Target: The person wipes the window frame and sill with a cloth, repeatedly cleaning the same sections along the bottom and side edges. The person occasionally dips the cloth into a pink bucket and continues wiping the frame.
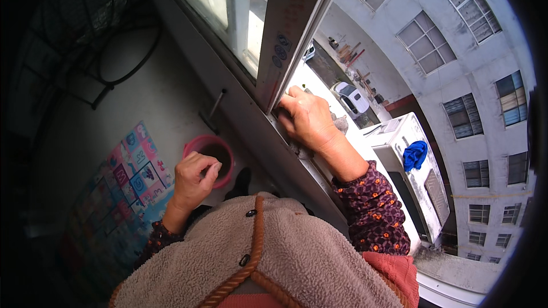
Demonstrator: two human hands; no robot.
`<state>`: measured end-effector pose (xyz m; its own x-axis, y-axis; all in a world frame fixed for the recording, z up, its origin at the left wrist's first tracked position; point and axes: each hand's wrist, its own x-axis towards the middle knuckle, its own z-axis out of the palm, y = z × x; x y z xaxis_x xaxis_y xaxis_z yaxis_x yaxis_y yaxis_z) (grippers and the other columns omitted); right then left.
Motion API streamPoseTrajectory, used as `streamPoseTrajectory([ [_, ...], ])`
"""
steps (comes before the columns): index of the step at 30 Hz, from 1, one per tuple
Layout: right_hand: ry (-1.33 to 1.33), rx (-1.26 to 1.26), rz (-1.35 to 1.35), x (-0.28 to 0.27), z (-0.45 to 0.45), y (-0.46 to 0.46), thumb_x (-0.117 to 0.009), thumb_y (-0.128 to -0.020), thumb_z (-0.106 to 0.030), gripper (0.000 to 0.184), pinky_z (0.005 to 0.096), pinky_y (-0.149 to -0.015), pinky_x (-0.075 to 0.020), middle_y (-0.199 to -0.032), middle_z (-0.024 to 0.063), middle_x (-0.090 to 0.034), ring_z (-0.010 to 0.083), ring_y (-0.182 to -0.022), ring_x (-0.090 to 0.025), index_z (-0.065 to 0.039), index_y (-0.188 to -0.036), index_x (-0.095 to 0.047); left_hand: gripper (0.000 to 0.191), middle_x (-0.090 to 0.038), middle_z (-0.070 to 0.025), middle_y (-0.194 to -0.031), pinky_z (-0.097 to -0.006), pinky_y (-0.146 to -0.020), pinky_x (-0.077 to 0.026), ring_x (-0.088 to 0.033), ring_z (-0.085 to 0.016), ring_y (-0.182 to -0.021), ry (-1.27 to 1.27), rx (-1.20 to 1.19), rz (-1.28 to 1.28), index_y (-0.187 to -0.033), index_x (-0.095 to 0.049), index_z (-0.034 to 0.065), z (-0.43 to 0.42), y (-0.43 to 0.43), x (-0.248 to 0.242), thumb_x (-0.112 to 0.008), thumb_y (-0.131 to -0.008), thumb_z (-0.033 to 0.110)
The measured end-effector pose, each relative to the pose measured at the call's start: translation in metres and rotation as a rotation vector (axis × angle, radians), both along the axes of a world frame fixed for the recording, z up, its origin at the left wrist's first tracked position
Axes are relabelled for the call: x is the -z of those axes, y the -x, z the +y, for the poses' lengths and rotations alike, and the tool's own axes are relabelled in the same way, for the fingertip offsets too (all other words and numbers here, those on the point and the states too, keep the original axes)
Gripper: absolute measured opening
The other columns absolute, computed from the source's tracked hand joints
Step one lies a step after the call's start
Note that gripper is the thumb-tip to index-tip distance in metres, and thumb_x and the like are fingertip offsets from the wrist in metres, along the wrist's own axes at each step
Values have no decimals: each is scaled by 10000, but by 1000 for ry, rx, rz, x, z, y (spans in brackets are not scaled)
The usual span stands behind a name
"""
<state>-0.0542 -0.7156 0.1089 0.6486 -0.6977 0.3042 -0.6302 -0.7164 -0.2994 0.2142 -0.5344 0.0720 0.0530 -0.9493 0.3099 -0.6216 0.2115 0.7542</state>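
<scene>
My right hand reaches through the open window to the outer side of the window frame, its fingertips hidden against the lower corner of the frame. Whether it holds something there cannot be told. Greyish lumps lie on the white outer ledge beside this hand. My left hand is raised near my waist, fingers curled and the thumb against the index finger; no object shows in it. Below and beyond it a pink bucket with a dark inside stands on the floor.
A white outdoor unit with a blue cloth on it stands outside at the right. A window handle juts inward. A colourful letter mat lies on the floor. A dark metal rack is at upper left.
</scene>
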Motion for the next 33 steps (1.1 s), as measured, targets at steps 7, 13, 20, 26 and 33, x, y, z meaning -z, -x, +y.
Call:
streamPoseTrajectory([
  [7,-351,312,-890,-57,-40,33,-756,-929,-64,148,295,-817,-569,-963,77,-768,125,-897,-711,19,-1051,-776,46,-716,-98,-787,-389,-669,-516,-662,-291,-716,-2,-36,-14,-881,-732,36,6,-6,4,-774,-868,21],
  [13,-183,-35,-149,-11,-2,16,-739,-847,-153,169,459,-800,-567,-911,165,-701,374,-888,-706,-58,-983,-770,40,-703,-100,-779,-363,-642,-503,-646,-253,-698,15,-28,-33,-897,-733,20,7,-8,5,-759,-871,4],
  [20,-353,4,-399,2,-48,17,-733,-857,-141,143,401,-819,-583,-910,167,-743,310,-867,-744,-35,-948,-764,41,-730,-101,-804,-384,-659,-520,-666,-279,-725,-30,-72,-63,-879,-739,35,8,-11,2,-779,-868,32],
  [26,-58,42,-613,-26,-72,20,-778,-914,-119,155,384,-894,-587,-1035,138,-768,300,-955,-748,-51,-1052,-761,44,-732,-105,-805,-382,-646,-521,-668,-279,-715,-59,-75,-81,-878,-738,30,13,-14,-1,-781,-869,34],
  [33,199,81,-133,33,-119,-17,-677,-926,-178,93,476,-734,-603,-957,158,-667,391,-833,-727,-91,-958,-674,42,-719,-109,-788,-372,-638,-514,-666,-270,-709,-29,-56,-74,-875,-737,21,5,-13,4,-777,-869,31],
])
